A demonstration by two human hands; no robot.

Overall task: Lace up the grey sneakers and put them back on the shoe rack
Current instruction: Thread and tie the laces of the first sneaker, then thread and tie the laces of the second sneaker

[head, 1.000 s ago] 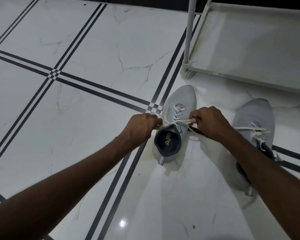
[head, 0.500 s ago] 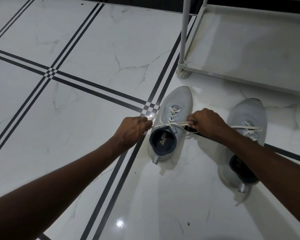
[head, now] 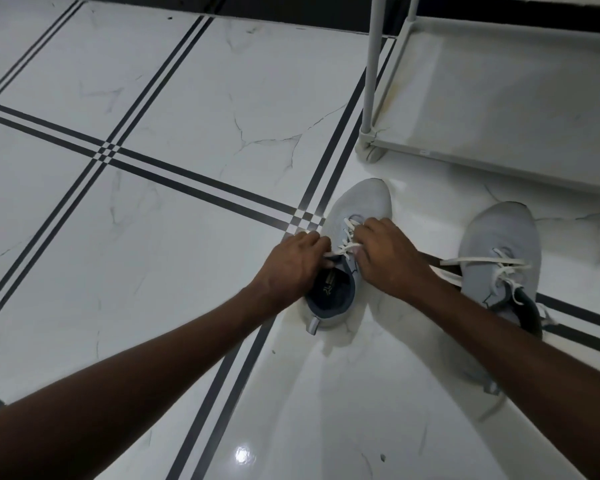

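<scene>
I see my left hand (head: 293, 265) and right hand (head: 385, 258) curled tight, pinching white laces (head: 347, 244) over the grey sneaker (head: 355, 209), its mate (head: 499, 244) at three o'clock.

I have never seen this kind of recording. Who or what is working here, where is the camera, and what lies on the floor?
There is no machine here. A person works with two bare hands, and the single camera sits on the person's head, looking forward and down, so both forearms reach in from the bottom edge.

On the white tiled floor stand two grey sneakers. The left hand and the right hand meet over the left sneaker, with the fingers pinching its white lace. The other sneaker stands apart to the right, untouched, and its lace hangs loose across it. Beyond them, at upper right, is the pale shoe rack; its visible shelf holds nothing.
</scene>
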